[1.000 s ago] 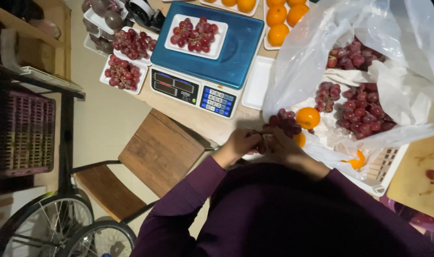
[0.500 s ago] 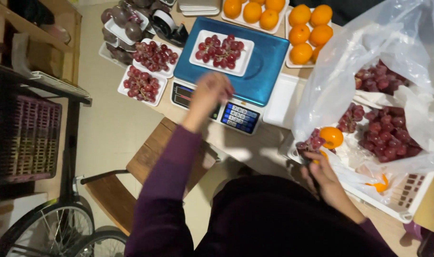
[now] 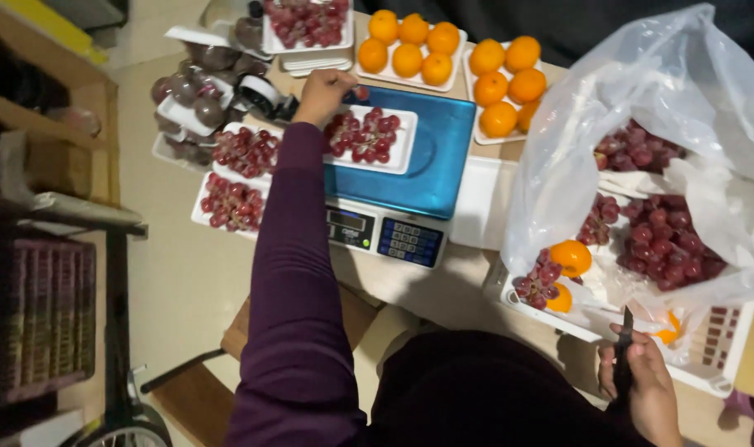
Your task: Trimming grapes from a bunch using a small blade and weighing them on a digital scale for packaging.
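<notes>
The person's left hand [image 3: 326, 93], fingers curled closed, reaches forward over the near-left corner of a white tray of red grapes [image 3: 367, 138] on the blue scale [image 3: 431, 165], while the right hand [image 3: 646, 389], far back, grips dark scissors [image 3: 624, 352].

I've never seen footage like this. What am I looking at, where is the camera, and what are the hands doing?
The camera sits on a person's head, looking down, so the purple-sleeved arm is their own. Their left hand reaches over a white tray of red grapes on a blue weighing scale, fingers curled around something small. Their right hand holds dark scissors near a clear plastic bag of grapes. Trays of oranges and more grape trays lie on the table.
</notes>
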